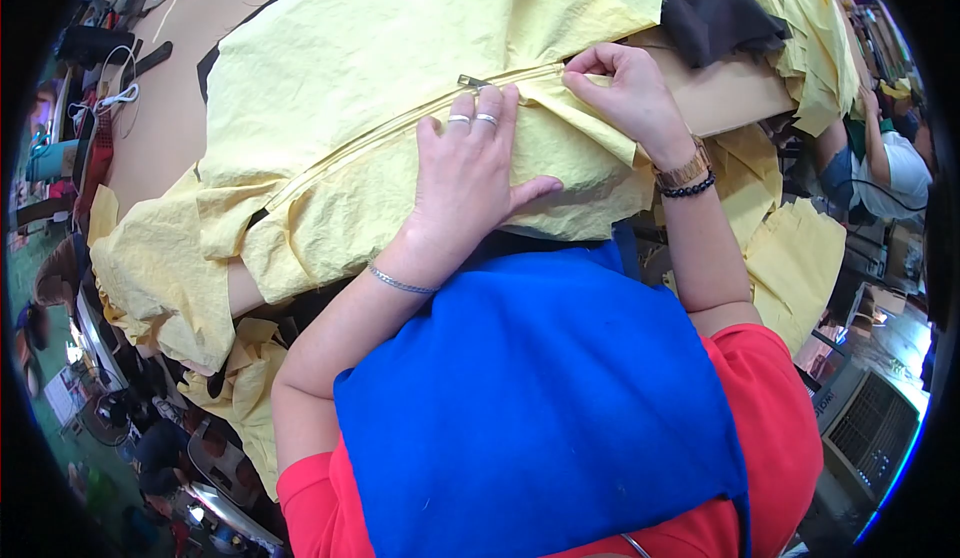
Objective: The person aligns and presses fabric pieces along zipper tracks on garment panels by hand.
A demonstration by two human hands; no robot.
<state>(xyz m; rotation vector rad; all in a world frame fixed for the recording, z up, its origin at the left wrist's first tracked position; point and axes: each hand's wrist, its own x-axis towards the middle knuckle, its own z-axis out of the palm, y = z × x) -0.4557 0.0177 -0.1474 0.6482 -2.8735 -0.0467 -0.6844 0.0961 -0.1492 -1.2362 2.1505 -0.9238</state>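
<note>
A pale yellow fabric piece lies spread over the table, with a long zipper running diagonally across it. The dark metal zipper pull sits just beyond the fingertips of my left hand. That hand presses on the cloth beside the zipper, thumb stretched out to the right. My right hand pinches the zipper's right end between thumb and forefinger, at the fabric's edge. Below it, the cloth is raised in a fold.
Dark fabric and more yellow pieces lie at the upper right. The tan table shows at the left. Yellow cloth hangs below the table edge. A person is at the far right, near several machines.
</note>
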